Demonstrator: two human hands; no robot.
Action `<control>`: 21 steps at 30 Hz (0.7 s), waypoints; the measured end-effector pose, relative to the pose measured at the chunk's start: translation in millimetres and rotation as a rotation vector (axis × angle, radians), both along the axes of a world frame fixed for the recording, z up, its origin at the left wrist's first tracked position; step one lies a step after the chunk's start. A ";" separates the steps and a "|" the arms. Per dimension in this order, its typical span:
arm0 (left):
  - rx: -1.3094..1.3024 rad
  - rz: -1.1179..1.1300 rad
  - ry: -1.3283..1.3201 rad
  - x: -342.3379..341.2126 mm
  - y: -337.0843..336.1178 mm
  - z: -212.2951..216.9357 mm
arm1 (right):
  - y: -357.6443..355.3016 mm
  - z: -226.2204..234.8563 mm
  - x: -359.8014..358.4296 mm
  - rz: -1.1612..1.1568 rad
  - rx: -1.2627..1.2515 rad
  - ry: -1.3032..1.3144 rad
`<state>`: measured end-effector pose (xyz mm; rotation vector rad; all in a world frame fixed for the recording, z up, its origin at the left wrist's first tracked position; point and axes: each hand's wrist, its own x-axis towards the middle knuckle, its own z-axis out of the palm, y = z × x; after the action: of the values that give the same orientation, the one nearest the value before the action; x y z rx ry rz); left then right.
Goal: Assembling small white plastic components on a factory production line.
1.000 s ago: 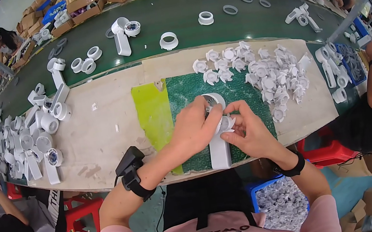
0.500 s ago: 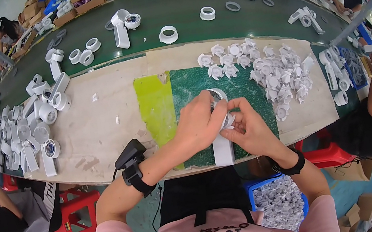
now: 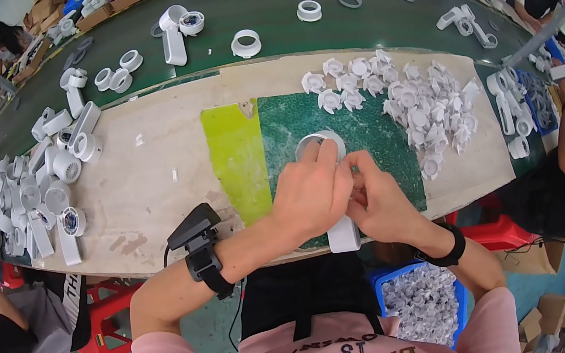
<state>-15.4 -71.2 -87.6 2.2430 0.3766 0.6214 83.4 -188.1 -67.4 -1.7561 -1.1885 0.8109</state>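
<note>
A white plastic fan housing [image 3: 341,230] with a round head and a long handle lies on the green mat [image 3: 372,131] at the bench's near edge. My left hand [image 3: 312,194] presses down on its round head, fingers curled over the rim. My right hand [image 3: 375,194] sits right beside it, pinching a small white part against the head; the part itself is mostly hidden by my fingers. A pile of small white fan blades [image 3: 420,105] lies on the mat just beyond and to the right of my hands.
A yellow-green mat [image 3: 235,151] adjoins the green one. Several white fan housings [image 3: 39,195] crowd the bench's left end. Rings and housings ride the dark green conveyor [image 3: 269,7] behind. A blue bin of white parts [image 3: 422,299] stands below. Other workers sit left and right.
Both hands stay closed over the housing's head; the fingers have shifted slightly, the left hand now covering more of the ring.
</note>
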 end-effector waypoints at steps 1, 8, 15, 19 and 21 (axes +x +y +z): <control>0.047 0.005 -0.002 1.4 1.1 -1.2 | 1.7 -0.6 -0.2 -0.008 0.013 -0.043; 0.069 -0.001 0.009 1.6 13.5 3.4 | 11.9 -5.7 4.3 0.019 -0.010 0.059; -0.347 -0.094 0.157 0.7 46.9 54.9 | -12.0 31.7 29.0 0.162 -0.024 0.148; -0.532 -0.127 0.185 24.0 90.6 93.7 | -57.2 28.5 63.0 0.119 -0.081 0.091; -0.500 0.052 0.098 52.2 113.1 97.1 | -80.0 25.4 78.4 0.062 -0.087 0.081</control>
<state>36.9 41.9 9.5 1.7910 0.5720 0.3893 161.8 -268.1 -41.9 -1.7463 -1.1744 0.9745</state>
